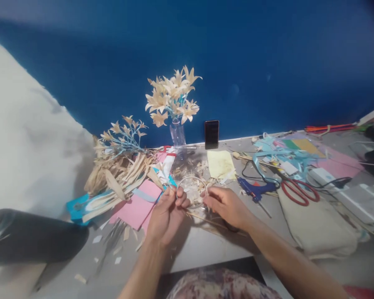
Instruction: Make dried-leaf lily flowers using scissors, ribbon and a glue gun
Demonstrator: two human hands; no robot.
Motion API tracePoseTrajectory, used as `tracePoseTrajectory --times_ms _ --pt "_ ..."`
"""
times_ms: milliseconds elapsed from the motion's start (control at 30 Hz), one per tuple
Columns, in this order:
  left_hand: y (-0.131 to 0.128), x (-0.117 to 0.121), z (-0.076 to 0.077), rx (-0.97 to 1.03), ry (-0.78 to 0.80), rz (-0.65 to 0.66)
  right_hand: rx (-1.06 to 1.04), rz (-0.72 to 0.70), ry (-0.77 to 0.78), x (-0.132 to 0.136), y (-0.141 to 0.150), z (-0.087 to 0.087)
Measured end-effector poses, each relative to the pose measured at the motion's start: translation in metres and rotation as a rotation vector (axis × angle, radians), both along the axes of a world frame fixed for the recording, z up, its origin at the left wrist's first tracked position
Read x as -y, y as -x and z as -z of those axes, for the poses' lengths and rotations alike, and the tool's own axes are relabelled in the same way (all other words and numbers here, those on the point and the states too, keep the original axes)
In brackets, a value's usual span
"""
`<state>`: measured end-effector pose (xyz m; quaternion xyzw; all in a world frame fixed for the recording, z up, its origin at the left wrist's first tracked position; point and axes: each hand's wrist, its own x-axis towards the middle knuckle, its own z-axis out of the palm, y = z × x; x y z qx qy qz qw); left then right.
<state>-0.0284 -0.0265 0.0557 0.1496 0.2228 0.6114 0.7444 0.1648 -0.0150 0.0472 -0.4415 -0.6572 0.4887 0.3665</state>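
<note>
My left hand point(170, 209) is closed, with thumb and fingers pinched on the left side of a thin pale hoop point(192, 178). On its opposite side, my right hand point(226, 206) grips the same hoop between thumb and fingers. Whether it is wire or a bent strip, I cannot make out. Scattered husk scraps lie beneath and behind it. Pink paper sheets point(139, 207) lie left of my left hand. A blue glue gun point(257, 189) rests just right of my right hand.
Cream husk flowers stand in a clear vase point(178, 137) near the blue wall. A phone point(212, 134) leans beside a yellow paper point(221, 164). Dried husks point(121, 178) pile up at left. Red-handled scissors point(299, 192) lie on folded cloth point(318, 224) at right. A dark cylinder point(34, 236) occupies the left edge.
</note>
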Motion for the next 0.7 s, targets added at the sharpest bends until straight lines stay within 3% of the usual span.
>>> tracePoseTrajectory --times_ms 133,267,333,600,700 --pt "0.0 0.004 0.005 0.069 0.045 0.015 0.368 -0.058 -0.328 0.023 -0.008 -0.004" --pt "-0.004 0.007 0.008 0.158 0.11 0.069 0.399 -0.246 -0.593 0.041 -0.006 -0.005" --pt "-0.006 0.007 0.007 0.203 0.139 0.063 0.37 -0.252 -0.661 0.045 -0.001 -0.003" --pt "-0.007 -0.003 -0.009 0.276 0.144 0.015 0.382 0.14 -0.821 0.045 -0.003 0.002" --pt "0.005 -0.01 -0.014 0.254 0.132 -0.083 0.395 0.256 -0.83 0.046 -0.015 0.0"
